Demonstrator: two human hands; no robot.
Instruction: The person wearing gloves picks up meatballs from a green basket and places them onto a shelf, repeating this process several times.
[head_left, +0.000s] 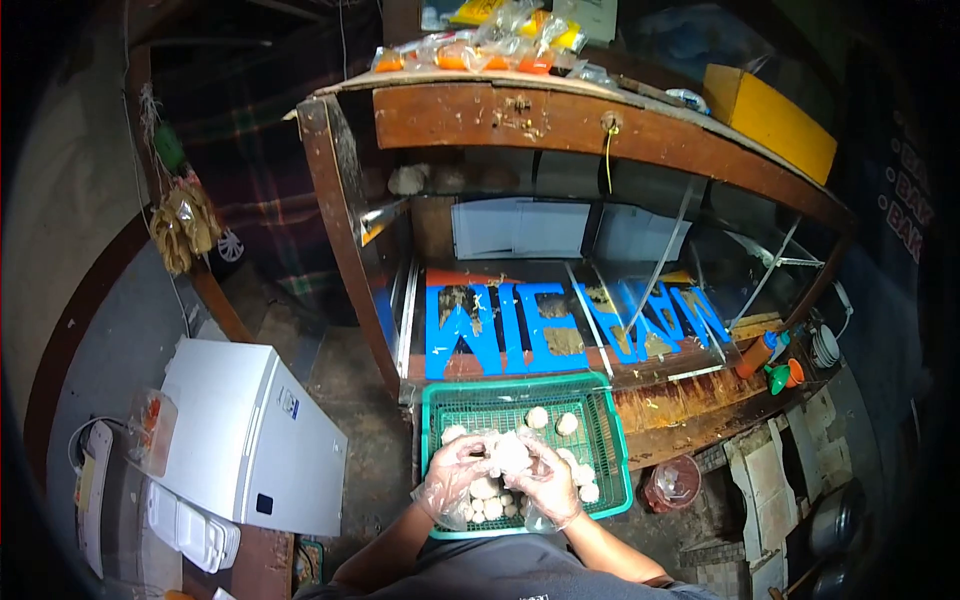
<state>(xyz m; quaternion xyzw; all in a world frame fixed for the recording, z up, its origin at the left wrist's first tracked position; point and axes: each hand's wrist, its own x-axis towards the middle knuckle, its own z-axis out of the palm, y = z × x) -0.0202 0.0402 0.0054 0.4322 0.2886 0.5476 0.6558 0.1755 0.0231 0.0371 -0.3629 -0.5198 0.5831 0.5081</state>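
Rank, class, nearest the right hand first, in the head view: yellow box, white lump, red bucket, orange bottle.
1. White lump, touching the right hand
2. Red bucket, right side
3. Orange bottle, farther right
4. Yellow box, upper right

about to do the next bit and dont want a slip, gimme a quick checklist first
1. Left hand and right hand both at the pale lump: ok
2. Clear plastic over both hands: ok
3. Green basket underneath: ok
4. Pale balls all spaced apart: not ok, several crowd together near the body
5. Lump's underside sound: cannot tell, hidden
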